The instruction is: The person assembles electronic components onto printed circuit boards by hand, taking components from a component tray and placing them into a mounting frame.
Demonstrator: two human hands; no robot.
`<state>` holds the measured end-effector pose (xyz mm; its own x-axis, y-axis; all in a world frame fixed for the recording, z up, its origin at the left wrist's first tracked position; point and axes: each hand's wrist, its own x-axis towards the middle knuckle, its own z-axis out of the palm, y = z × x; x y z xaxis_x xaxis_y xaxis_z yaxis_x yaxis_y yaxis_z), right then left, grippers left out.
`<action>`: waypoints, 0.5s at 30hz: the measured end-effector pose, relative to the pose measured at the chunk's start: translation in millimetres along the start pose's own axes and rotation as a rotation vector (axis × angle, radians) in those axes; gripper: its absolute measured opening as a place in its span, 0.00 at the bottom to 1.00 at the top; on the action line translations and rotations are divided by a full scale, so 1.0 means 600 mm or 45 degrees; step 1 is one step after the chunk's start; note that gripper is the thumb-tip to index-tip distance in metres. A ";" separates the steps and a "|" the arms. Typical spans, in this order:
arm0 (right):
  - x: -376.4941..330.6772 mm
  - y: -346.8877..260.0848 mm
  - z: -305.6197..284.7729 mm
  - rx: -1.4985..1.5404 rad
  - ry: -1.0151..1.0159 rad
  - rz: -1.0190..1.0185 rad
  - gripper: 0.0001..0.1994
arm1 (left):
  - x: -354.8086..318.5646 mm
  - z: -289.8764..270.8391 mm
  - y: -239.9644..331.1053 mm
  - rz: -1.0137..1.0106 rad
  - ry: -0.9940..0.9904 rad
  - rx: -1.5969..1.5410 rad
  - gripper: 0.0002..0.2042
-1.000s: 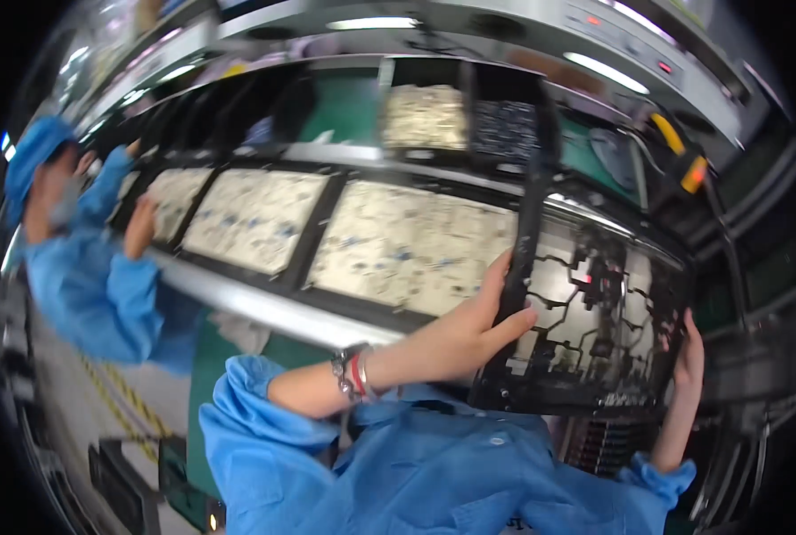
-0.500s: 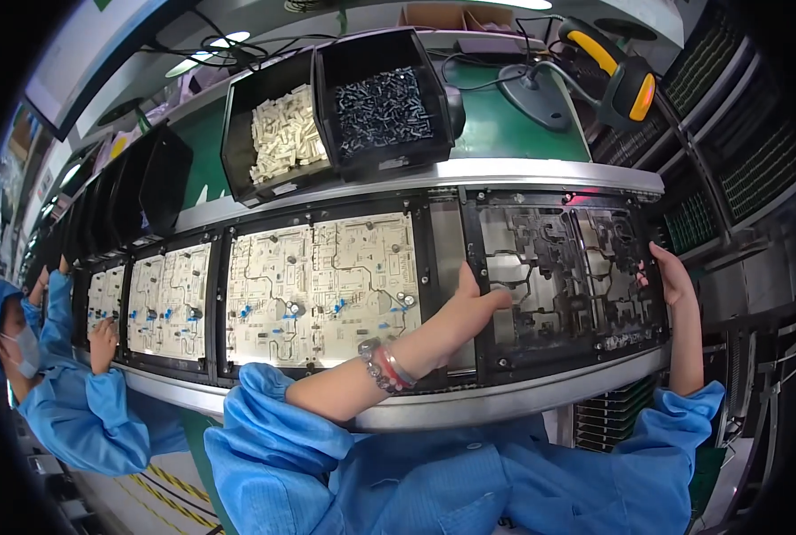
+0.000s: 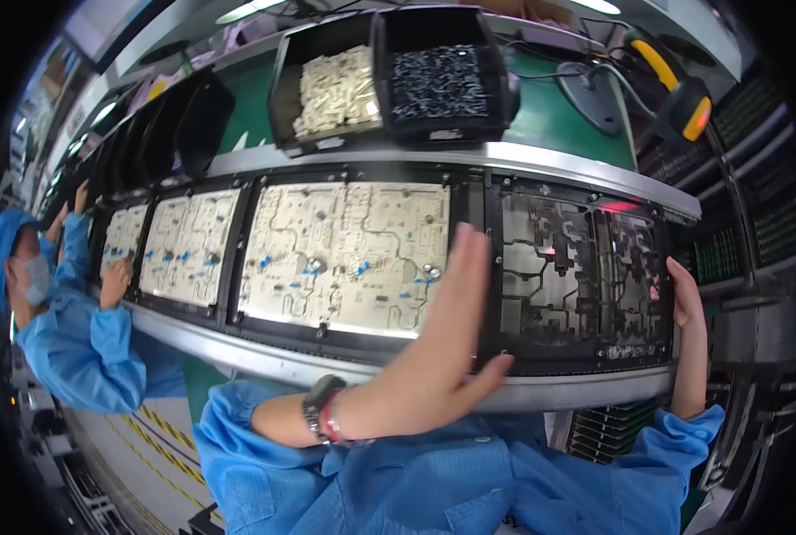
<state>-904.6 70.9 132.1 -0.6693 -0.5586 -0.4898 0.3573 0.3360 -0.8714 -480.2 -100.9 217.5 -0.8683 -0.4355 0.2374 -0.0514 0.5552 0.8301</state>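
Observation:
My left hand is lifted off the black fixture frame, its fingers straight and together and the thumb spread apart. It holds nothing, and it is slightly blurred over the gap beside the neighbouring frame. On the fixture's right edge, my right hand grips the side, with its fingers along the border. Dark cut-out shapes fill this fixture, and no pale board lies in it. To the left, a second frame carries two pale circuit boards with small blue, black and silver parts.
A metal rail runs along the frames' near side. Behind stand a bin of white parts, a bin of dark parts and a yellow-and-black scanner on a stand. At far left, a co-worker in blue works at further boards.
My left hand has let go of the fixture's left edge and opened, moving toward me and left. My right hand stays at the right edge. The whole view has shifted somewhat.

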 end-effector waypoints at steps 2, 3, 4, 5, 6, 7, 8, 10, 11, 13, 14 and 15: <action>0.026 0.015 0.019 -0.054 -0.103 0.008 0.13 | -0.048 -0.035 -0.028 -0.174 0.210 -0.081 0.46; 0.031 0.023 0.025 -0.070 -0.180 -0.024 0.14 | -0.083 -0.049 -0.036 -0.231 0.356 -0.092 0.45; 0.037 0.028 0.020 -0.120 -0.166 -0.022 0.15 | -0.123 -0.068 -0.037 -0.306 0.489 -0.067 0.44; 0.053 0.038 0.030 -0.169 -0.209 -0.009 0.16 | -0.165 -0.080 -0.030 -0.414 0.651 -0.002 0.43; 0.013 0.020 0.082 -0.210 -0.137 -0.099 0.18 | -0.202 -0.086 -0.037 -0.456 0.841 -0.016 0.42; 0.033 -0.005 0.048 -0.369 -0.523 -0.042 0.20 | -0.245 -0.093 -0.047 -0.490 1.009 -0.008 0.41; 0.018 -0.031 0.070 -0.482 -0.291 0.038 0.22 | -0.284 -0.098 -0.055 -0.531 1.130 0.026 0.40; 0.027 -0.047 0.101 -0.513 -0.629 0.002 0.24 | -0.356 -0.093 -0.067 -0.647 1.358 0.259 0.40; 0.046 -0.052 0.109 -0.801 -0.601 -0.079 0.24 | -0.396 -0.086 -0.070 -0.717 1.525 0.210 0.39; 0.081 -0.061 0.100 -1.306 -0.418 -0.335 0.25 | -0.485 -0.077 -0.085 -1.036 1.768 0.498 0.39; 0.107 -0.060 0.093 -1.529 -0.280 -0.497 0.26 | -0.556 -0.070 -0.100 -1.158 1.874 0.784 0.39; 0.135 -0.058 0.080 -1.734 -0.116 -0.679 0.28 | -0.634 -0.054 -0.117 -1.280 1.951 1.064 0.39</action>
<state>-940.0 -22.5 121.3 -0.4611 -0.8711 -0.1690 -0.8267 0.4909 -0.2747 -130.0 2.8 85.0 0.6442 -0.6167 0.4525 -0.7206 -0.2908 0.6295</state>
